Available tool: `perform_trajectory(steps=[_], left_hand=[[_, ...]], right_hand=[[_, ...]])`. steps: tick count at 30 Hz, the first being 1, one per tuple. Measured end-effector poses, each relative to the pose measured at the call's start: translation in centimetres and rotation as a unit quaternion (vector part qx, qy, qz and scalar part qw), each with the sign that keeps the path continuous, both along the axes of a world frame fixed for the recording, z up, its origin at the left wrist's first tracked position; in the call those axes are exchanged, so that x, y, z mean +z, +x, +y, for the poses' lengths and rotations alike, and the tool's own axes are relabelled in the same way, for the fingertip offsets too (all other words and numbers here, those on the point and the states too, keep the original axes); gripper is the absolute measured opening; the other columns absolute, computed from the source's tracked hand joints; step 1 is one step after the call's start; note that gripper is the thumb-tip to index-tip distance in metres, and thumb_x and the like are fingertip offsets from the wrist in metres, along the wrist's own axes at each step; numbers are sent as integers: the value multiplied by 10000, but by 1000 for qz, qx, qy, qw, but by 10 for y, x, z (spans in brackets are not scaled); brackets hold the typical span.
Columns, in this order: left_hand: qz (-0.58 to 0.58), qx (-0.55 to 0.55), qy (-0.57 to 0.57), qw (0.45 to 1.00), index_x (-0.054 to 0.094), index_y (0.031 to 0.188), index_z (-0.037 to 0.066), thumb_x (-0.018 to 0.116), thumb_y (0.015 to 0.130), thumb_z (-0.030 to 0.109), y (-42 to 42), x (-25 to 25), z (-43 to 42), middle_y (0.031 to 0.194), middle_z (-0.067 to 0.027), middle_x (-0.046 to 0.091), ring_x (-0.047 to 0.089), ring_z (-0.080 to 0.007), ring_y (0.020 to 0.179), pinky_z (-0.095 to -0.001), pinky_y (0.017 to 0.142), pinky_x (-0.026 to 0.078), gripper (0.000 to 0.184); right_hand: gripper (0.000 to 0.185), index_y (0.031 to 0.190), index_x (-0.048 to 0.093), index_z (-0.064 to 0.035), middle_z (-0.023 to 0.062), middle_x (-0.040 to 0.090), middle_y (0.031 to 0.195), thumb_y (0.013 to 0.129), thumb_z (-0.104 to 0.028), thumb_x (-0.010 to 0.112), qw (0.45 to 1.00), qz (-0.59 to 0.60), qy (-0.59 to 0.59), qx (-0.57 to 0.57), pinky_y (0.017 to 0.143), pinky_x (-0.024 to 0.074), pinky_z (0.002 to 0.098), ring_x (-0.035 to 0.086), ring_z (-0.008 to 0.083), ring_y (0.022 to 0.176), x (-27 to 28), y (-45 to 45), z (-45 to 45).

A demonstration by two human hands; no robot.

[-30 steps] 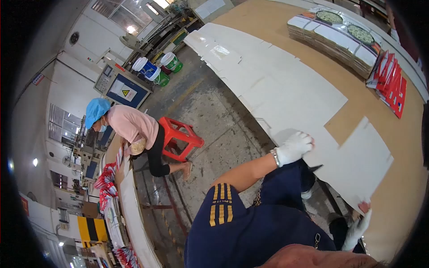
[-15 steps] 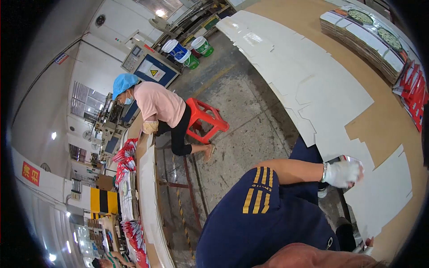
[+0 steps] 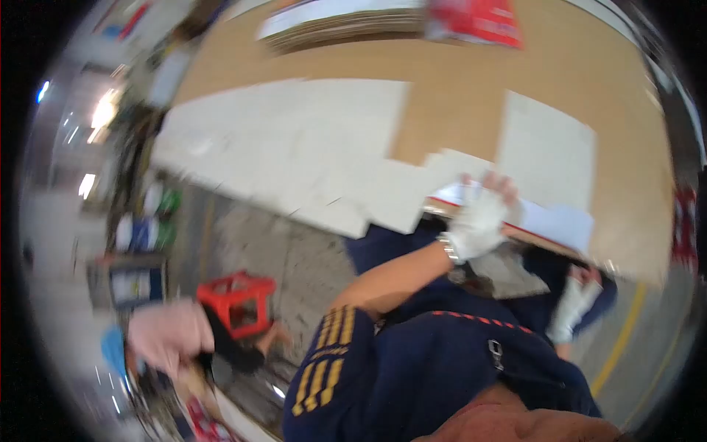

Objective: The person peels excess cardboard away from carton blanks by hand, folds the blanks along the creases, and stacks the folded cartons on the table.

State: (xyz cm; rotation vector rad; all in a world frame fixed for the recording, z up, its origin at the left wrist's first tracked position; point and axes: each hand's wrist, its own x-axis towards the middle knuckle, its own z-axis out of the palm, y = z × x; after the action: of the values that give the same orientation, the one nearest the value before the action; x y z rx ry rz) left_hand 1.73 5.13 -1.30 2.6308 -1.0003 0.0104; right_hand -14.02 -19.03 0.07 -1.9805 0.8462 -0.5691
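Observation:
My left hand (image 3: 479, 221), in a white glove with bare fingertips, lies over a white piece with a red edge (image 3: 556, 223) at the table's near edge. Its fingers are apart and slightly blurred. My right hand (image 3: 578, 302), gloved the same way, is just below the table edge, right of the left hand. Its fingers are curled together; anything between them is too blurred to make out. White cardboard sheets (image 3: 294, 140) extend to the left of my hands, and another white sheet (image 3: 549, 144) lies beyond them on the brown tabletop (image 3: 449, 103).
A bundled cardboard stack (image 3: 346, 26) and red printed pieces (image 3: 479, 22) lie at the far side. At lower left, a person in a blue cap (image 3: 166, 331) bends beside a red stool (image 3: 239, 298). Buckets (image 3: 147, 228) stand on the floor further back.
The view has swung round toward the table. My left hand has moved from the loose white sheets onto the red-edged piece, and my right hand now shows below the table edge.

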Motion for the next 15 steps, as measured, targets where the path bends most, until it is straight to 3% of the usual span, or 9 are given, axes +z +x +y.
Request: perform_trajectory(steps=[1,3,5,6,7,8,9,13,15], left_hand=[[-9,-28,-21,999,262,1543,29,681,772,616,-3,3,-1,1621,-204,213,107,-438,1509,-739,1125,48,1056],[34,-69,17,997,273,1536,14,712,736,627,-3,6,-20,1628,-200,193,105,-423,1513,-730,1132,40,1099],[13,-126,47,991,264,1540,11,679,798,532,-1,11,8,1634,-198,175,119,-407,1515,-723,1136,48,997],[-7,-147,52,988,261,1541,10,672,807,497,-2,3,10,1636,-198,169,121,-404,1516,-719,1140,48,972],[-27,-159,60,985,258,1542,8,665,817,461,0,-2,8,1638,-197,164,123,-401,1517,-714,1143,47,947],[-31,-177,58,982,258,1543,5,651,819,367,0,-1,4,1642,-194,152,125,-392,1519,-687,1161,51,900],[-9,-182,44,982,255,1544,4,659,812,371,2,-1,2,1642,-192,151,121,-392,1520,-678,1167,53,913],[65,-150,41,986,229,1547,-4,713,777,406,-25,32,-40,1646,-186,139,99,-388,1524,-638,1189,60,998],[74,-125,-4,989,233,1543,-9,734,759,423,-22,24,-39,1646,-186,135,95,-383,1525,-628,1195,59,1026]], right_hand=[[429,1283,545,2,59,567,1113,953,-246,663,996,42,46,58,869,456,300,548,149,961,-25,-17,2],[477,1365,481,-18,80,579,1237,1000,-305,591,883,80,435,155,906,482,332,593,166,1018,-12,-13,34],[488,1396,443,3,105,572,1269,1028,-301,544,871,51,446,200,871,513,322,593,175,1073,-9,18,109],[443,1303,535,32,96,632,1160,1002,-290,588,880,18,450,152,876,508,316,606,168,1074,-3,37,128],[332,1177,629,24,55,664,1023,1005,-257,586,883,36,446,141,813,502,302,610,145,942,-34,46,120],[287,1125,650,26,38,665,968,998,-226,595,886,10,455,93,780,498,300,596,134,878,-35,56,124],[247,1073,672,28,20,666,912,991,-195,604,886,-18,461,50,747,494,297,583,123,814,-38,64,126],[183,1078,670,36,48,683,916,966,-97,612,989,-46,139,36,734,504,312,606,132,803,0,43,56],[199,1121,645,47,160,707,981,955,-58,615,988,-119,-80,47,794,517,354,657,211,864,-7,52,26]])
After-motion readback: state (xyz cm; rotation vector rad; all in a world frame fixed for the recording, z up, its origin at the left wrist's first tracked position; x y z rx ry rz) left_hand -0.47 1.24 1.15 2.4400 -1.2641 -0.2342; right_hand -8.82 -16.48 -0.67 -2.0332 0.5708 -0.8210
